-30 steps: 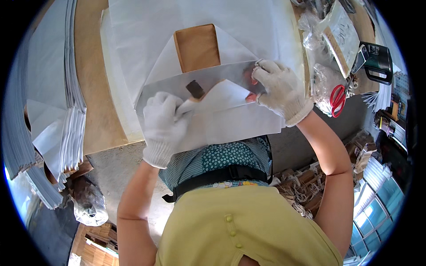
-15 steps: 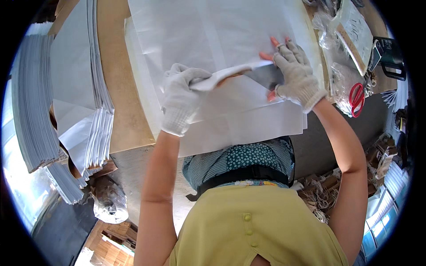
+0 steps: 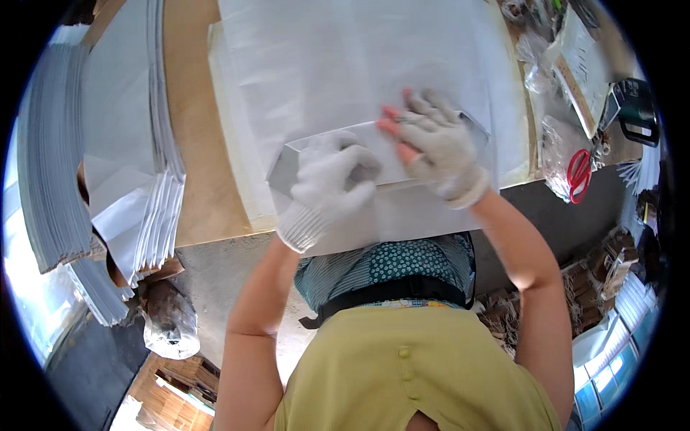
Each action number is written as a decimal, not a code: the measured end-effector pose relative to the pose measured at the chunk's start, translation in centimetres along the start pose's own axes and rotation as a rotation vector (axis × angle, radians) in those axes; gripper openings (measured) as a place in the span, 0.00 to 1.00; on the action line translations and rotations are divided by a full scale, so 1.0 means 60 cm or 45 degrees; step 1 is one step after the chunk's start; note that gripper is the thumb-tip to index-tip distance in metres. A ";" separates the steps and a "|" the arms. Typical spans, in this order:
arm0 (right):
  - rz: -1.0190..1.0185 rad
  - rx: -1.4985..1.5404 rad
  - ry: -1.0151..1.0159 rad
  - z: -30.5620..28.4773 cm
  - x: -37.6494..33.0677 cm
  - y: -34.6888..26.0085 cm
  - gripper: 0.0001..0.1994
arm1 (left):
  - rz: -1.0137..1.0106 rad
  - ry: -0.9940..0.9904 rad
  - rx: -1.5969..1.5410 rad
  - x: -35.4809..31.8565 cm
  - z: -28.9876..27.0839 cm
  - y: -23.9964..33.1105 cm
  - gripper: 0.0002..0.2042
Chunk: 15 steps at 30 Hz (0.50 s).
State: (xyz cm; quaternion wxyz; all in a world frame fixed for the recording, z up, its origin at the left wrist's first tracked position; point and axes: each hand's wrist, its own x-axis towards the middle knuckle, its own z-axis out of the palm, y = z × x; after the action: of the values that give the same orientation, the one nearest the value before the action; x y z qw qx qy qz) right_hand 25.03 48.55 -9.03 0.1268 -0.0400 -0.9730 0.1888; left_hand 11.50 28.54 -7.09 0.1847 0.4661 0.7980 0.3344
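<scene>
A white paper sheet [image 3: 287,68] lies on the table, its near edge folded up into a long band with slanted ends. My left hand [image 3: 332,179], in a white knit glove, rests on the left part of the folded band [image 3: 392,165]. Its fingers are curled in, and nothing shows between them and the thumb. Further right, my right hand [image 3: 437,147] wears a glove with bare fingertips. Its fingers are stretched out over the band, pointing up and left, slightly blurred. Part of the fold is hidden under both hands.
Stacks of folded white paper [image 3: 118,122] stand at the left on a brown board [image 3: 198,144]. Red-handled scissors [image 3: 578,176] and clear plastic wrap [image 3: 557,147] lie at the right edge, near a dark green handled object [image 3: 636,115]. A plastic-wrapped bundle [image 3: 170,323] sits lower left.
The raised paper flap now lies down as a folded band. My left hand moved right and curled its fingers on it; my right hand moved left along the fold.
</scene>
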 end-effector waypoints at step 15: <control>-0.072 -0.027 0.127 0.017 0.023 -0.010 0.20 | 0.094 0.432 0.525 -0.015 0.022 -0.035 0.19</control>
State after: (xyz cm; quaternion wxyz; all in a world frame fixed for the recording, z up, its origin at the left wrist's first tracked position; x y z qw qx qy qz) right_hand 23.41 47.82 -9.41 0.1802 -0.0232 -0.9681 0.1727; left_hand 11.47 27.51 -9.54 -0.0627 0.4599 0.8513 0.2444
